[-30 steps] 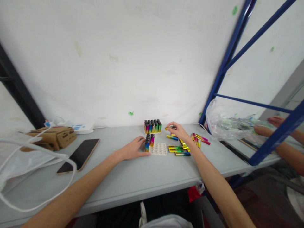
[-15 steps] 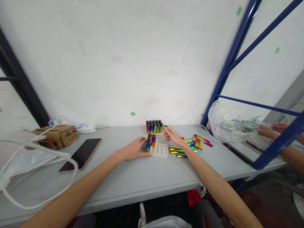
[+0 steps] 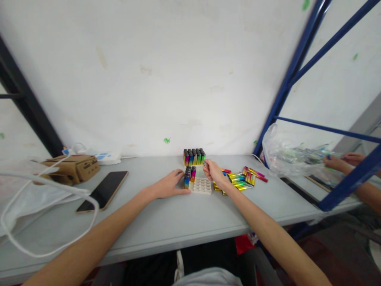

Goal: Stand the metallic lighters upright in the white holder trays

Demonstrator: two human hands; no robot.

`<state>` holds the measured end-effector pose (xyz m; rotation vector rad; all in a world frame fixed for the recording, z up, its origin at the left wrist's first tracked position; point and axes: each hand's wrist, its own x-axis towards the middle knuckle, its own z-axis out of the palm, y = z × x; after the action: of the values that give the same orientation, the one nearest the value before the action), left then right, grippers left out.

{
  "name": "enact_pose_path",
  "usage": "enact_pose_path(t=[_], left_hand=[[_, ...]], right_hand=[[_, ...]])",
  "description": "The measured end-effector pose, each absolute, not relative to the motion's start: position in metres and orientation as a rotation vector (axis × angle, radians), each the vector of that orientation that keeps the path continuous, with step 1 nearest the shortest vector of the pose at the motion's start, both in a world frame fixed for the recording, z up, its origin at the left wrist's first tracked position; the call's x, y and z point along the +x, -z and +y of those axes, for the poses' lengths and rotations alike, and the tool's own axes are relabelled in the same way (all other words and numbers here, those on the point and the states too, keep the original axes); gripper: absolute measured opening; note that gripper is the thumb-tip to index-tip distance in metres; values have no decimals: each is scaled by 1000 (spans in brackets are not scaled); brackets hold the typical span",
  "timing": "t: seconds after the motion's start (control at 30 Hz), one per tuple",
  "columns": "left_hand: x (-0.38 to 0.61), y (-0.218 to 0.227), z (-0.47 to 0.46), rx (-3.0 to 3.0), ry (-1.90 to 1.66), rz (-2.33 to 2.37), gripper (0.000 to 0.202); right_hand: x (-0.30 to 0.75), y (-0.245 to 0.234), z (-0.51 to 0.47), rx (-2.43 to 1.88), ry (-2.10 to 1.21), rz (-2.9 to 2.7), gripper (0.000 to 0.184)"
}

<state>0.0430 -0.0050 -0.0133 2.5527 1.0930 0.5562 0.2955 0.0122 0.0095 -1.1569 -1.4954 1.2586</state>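
Observation:
Several metallic rainbow lighters (image 3: 187, 182) with black tops stand upright in the left part of a white tray (image 3: 202, 190); its other round holes show. My left hand (image 3: 169, 185) is at the tray's left side, thumb against the near corner and fingers behind the standing lighters, gripping it. My right hand (image 3: 214, 173) is closed in a pinch above the tray's far right side. A small dark end, apparently a lighter's top (image 3: 205, 164), pokes out from its fingertips; the rest is hidden by the hand.
A full block of lighters (image 3: 194, 158) stands near the wall. Loose lighters (image 3: 239, 180) lie in a pile on the right. To the left are a phone (image 3: 104, 190), a cardboard box (image 3: 74, 169) and a white cable (image 3: 95, 216). Another person's hands (image 3: 342, 161) work beyond the blue frame (image 3: 351, 188).
My right hand has turned and come slightly lower, over the tray's far right side. My left hand stays at the tray. The view has shifted slightly.

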Motion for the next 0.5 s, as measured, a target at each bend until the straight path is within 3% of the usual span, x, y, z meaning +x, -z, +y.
enact_pose_path(t=[0.3, 0.5], left_hand=[[43, 13, -6, 2532, -567, 1105, 80], [42, 14, -5, 2558, -585, 1080, 78]], right_hand=[[298, -9, 13, -1191, -1125, -1478, 53], [301, -11, 14, -960, -1234, -1480, 64]])
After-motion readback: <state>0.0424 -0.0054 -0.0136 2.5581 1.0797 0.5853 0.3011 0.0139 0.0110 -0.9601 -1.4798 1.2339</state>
